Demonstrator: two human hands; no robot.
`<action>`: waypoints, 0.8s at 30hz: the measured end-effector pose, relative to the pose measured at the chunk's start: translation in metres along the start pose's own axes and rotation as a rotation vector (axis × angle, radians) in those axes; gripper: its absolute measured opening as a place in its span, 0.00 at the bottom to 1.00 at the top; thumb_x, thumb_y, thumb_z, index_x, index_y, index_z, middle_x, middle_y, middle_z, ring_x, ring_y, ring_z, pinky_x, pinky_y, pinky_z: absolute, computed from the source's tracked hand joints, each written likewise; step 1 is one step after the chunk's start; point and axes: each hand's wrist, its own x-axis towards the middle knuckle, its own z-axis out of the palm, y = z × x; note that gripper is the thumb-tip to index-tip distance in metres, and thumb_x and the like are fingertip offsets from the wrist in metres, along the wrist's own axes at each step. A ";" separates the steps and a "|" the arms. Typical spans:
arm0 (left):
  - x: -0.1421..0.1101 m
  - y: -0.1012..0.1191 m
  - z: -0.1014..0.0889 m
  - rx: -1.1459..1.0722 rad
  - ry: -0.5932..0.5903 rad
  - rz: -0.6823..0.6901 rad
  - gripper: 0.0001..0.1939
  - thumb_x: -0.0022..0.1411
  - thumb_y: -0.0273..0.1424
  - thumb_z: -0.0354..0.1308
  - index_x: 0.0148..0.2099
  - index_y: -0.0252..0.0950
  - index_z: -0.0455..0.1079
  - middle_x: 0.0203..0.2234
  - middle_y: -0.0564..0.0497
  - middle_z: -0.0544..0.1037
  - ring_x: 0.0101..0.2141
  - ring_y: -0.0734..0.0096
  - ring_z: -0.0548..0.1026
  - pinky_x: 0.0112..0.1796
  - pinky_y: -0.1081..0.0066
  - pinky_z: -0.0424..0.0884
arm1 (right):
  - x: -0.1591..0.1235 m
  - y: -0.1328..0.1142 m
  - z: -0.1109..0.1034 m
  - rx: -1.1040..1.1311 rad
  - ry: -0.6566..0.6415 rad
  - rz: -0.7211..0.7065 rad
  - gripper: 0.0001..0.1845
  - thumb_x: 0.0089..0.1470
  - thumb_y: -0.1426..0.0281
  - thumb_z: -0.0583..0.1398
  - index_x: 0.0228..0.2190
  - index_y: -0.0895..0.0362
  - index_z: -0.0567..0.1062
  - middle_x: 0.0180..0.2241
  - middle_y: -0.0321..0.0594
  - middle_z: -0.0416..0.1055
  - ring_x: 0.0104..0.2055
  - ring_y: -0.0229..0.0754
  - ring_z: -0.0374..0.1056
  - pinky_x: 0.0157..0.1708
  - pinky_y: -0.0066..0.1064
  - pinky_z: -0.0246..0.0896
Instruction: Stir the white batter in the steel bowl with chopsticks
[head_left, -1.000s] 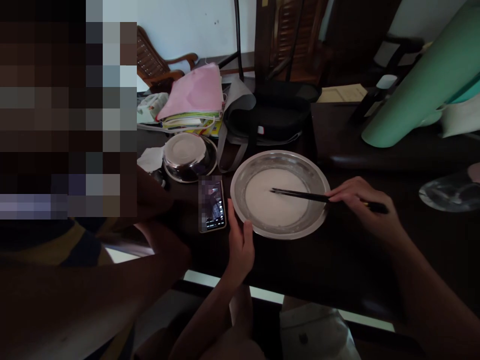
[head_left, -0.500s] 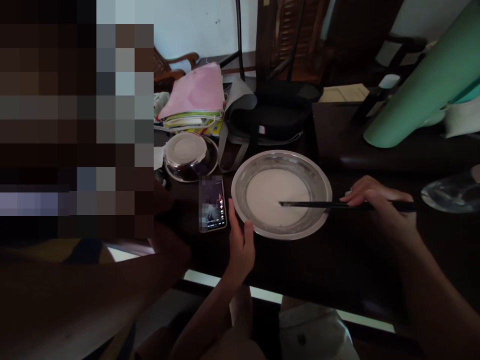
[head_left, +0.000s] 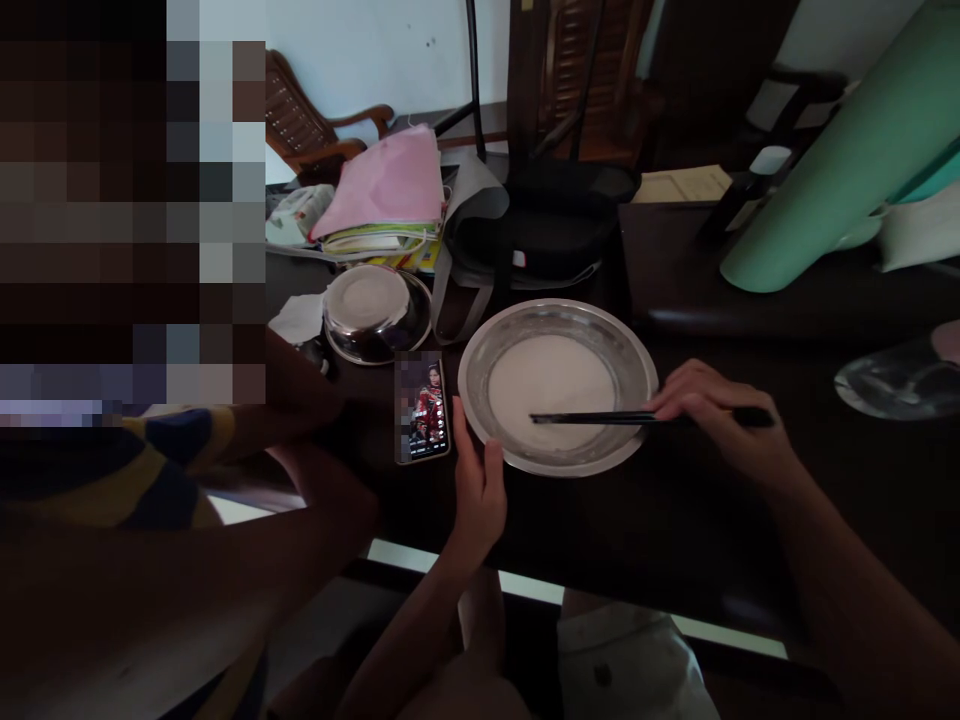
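A wide metal bowl (head_left: pixel 628 445) stands on the dark table, with a milky white liquid (head_left: pixel 551 375) in it. My left hand (head_left: pixel 480 495) grips the bowl's lower left rim, thumb near the top and fingers along the outer side. Black chopsticks (head_left: pixel 592 418) are held in my right hand (head_left: pixel 716 410), over the bowl's right rim. Their tips lie at the left part of the liquid; I cannot tell how deep. Left of the bowl lies a lit phone (head_left: pixel 425 410), close to my left fingers.
An upturned metal bowl (head_left: pixel 371 305) sits behind the phone. Further back are a pink folder pile (head_left: pixel 386 190) and a black bag (head_left: pixel 540 230). A green cylinder (head_left: pixel 832 170) leans at right, near a clear plastic item (head_left: pixel 885 380). Another person sits at left.
My right hand has moved left with the chopsticks, and their tips have shifted left and slightly nearer to me. The picture on the phone screen has changed. My left hand stays at the rim.
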 end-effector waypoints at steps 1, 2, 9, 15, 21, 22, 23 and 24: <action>0.000 0.000 0.000 0.002 0.002 0.000 0.43 0.73 0.57 0.49 0.80 0.43 0.45 0.78 0.41 0.52 0.77 0.55 0.48 0.75 0.53 0.46 | 0.001 -0.001 0.001 -0.034 -0.046 -0.020 0.12 0.65 0.67 0.63 0.32 0.47 0.86 0.34 0.39 0.85 0.38 0.48 0.77 0.41 0.44 0.69; 0.000 0.000 0.000 0.001 0.004 0.000 0.43 0.73 0.57 0.49 0.80 0.43 0.45 0.78 0.41 0.53 0.77 0.56 0.48 0.75 0.54 0.46 | 0.002 -0.001 0.002 -0.064 -0.042 -0.029 0.10 0.64 0.68 0.64 0.34 0.47 0.86 0.35 0.39 0.85 0.39 0.48 0.77 0.42 0.44 0.69; 0.000 0.000 0.000 -0.024 -0.008 -0.004 0.42 0.73 0.55 0.50 0.80 0.43 0.45 0.77 0.42 0.55 0.76 0.55 0.51 0.74 0.54 0.50 | -0.001 0.002 -0.004 0.020 0.178 -0.010 0.22 0.69 0.62 0.58 0.24 0.49 0.84 0.27 0.42 0.82 0.32 0.49 0.73 0.37 0.45 0.66; -0.001 0.000 -0.001 -0.025 -0.002 -0.014 0.41 0.74 0.54 0.51 0.80 0.45 0.46 0.77 0.43 0.54 0.77 0.55 0.50 0.74 0.55 0.51 | 0.003 -0.002 0.004 -0.102 -0.011 -0.030 0.10 0.65 0.63 0.64 0.34 0.47 0.87 0.37 0.41 0.86 0.40 0.51 0.77 0.44 0.46 0.68; 0.000 0.001 0.000 0.005 -0.005 -0.003 0.43 0.73 0.56 0.49 0.80 0.43 0.45 0.77 0.41 0.55 0.76 0.53 0.51 0.74 0.52 0.50 | -0.001 0.000 -0.003 0.041 0.191 0.031 0.22 0.68 0.61 0.59 0.24 0.48 0.84 0.27 0.42 0.81 0.32 0.50 0.73 0.37 0.46 0.67; 0.000 0.002 0.000 0.007 -0.003 -0.003 0.43 0.73 0.56 0.49 0.80 0.43 0.44 0.77 0.41 0.56 0.76 0.53 0.51 0.74 0.52 0.50 | 0.000 0.000 -0.002 0.044 0.140 0.033 0.21 0.68 0.61 0.59 0.25 0.47 0.84 0.28 0.42 0.82 0.33 0.50 0.74 0.37 0.47 0.67; 0.000 0.002 0.000 0.006 -0.003 -0.004 0.43 0.73 0.57 0.49 0.80 0.43 0.45 0.76 0.41 0.57 0.76 0.53 0.51 0.74 0.51 0.50 | 0.000 -0.001 0.000 0.027 0.080 0.029 0.19 0.68 0.62 0.59 0.27 0.46 0.85 0.29 0.41 0.83 0.34 0.50 0.75 0.38 0.48 0.69; 0.000 0.002 0.000 0.004 -0.003 -0.006 0.43 0.73 0.57 0.49 0.80 0.43 0.45 0.76 0.41 0.57 0.76 0.54 0.52 0.74 0.52 0.50 | 0.001 -0.002 0.003 -0.018 -0.001 0.017 0.16 0.67 0.63 0.61 0.30 0.45 0.86 0.32 0.40 0.84 0.37 0.51 0.76 0.40 0.48 0.69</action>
